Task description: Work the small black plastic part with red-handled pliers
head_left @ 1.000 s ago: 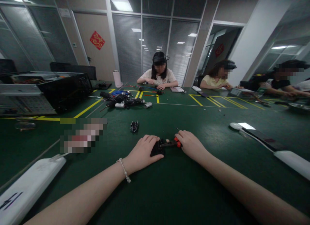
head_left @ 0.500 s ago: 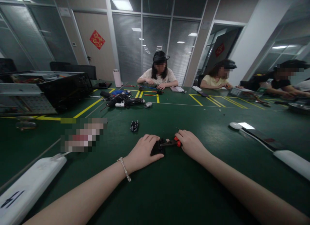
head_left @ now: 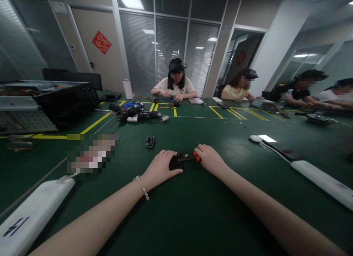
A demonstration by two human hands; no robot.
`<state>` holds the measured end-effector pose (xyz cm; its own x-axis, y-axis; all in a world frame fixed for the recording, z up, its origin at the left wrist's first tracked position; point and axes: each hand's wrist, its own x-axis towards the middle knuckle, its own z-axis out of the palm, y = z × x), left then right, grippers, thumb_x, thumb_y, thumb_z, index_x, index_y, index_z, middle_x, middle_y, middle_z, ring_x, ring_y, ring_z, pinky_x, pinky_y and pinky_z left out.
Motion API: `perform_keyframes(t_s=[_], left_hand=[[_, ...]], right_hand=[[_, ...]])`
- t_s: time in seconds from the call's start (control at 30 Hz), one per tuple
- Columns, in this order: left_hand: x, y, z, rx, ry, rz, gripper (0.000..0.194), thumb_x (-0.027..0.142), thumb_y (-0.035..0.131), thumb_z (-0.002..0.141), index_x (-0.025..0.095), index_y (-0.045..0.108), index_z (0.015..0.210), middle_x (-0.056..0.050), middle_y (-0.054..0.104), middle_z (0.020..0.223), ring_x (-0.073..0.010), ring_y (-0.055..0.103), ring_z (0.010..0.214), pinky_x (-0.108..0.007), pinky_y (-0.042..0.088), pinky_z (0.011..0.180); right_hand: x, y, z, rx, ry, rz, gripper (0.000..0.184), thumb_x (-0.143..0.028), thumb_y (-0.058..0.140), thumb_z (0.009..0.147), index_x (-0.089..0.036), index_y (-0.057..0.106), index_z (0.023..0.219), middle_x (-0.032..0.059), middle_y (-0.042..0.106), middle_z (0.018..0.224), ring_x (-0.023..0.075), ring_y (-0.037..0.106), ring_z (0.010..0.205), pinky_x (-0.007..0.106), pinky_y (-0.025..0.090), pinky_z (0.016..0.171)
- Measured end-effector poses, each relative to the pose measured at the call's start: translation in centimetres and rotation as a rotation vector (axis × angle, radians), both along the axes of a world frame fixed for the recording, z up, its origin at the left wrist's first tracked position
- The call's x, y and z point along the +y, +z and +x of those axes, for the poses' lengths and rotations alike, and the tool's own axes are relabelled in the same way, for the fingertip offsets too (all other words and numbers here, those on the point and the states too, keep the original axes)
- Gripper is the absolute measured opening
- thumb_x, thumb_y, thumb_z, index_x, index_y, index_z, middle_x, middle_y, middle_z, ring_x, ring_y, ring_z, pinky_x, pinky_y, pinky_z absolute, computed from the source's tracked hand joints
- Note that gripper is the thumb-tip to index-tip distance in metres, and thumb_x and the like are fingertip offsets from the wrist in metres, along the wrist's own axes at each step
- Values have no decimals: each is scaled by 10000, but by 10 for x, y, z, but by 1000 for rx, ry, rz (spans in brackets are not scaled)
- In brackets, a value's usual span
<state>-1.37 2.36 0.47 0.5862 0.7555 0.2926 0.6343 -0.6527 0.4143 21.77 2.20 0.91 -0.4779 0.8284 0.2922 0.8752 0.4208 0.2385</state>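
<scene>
My left hand, with a beaded bracelet at its wrist, is closed around a small black part on the green table. Thumb and fingers sit on opposite sides of it. My right hand grips the red handles of a pair of pliers, whose dark jaws point left and meet the black part; I cannot tell what exactly the jaws pinch. A thin rod pokes out above my right fingers. Beyond my left hand lies a small black-and-silver component, touched by neither hand.
Tools and cables are heaped farther back, beside a pink bottle. An opened computer case stands at the left. White power banks with cords lie at both sides. Several people sit across the green table.
The whole view has shifted slightly, so most things appear a little farther left. Both hands keep their hold on the black part and the pliers.
</scene>
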Motion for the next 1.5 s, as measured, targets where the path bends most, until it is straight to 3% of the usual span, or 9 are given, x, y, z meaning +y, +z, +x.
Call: perform_keyframes(t_s=[0.2,0.83,1.5], left_hand=[[2,0,-1,-25,0,-56,579,541,580,680,187,479,1127,-75,534,1117,-254,454,1057,-387,381,872],[0,2,-3,-36,-4,-33,565,533,583,686,188,484,1122,-66,538,1108,-238,461,1031,-369,391,864],[-2,5,-2,-45,7,-78,542,504,608,681,212,482,1121,-48,529,1107,-238,455,1039,-371,385,866]], right_hand=[[-3,4,-2,-18,1,-5,255,-44,456,716,-104,563,940,108,562,921,190,510,826,311,395,739],[-3,6,-4,-15,-15,-38,279,-21,452,705,-102,564,948,112,554,955,184,508,847,298,396,758],[-5,1,0,-7,-58,-53,346,-36,466,684,-130,570,1001,109,561,986,209,514,868,330,410,758]])
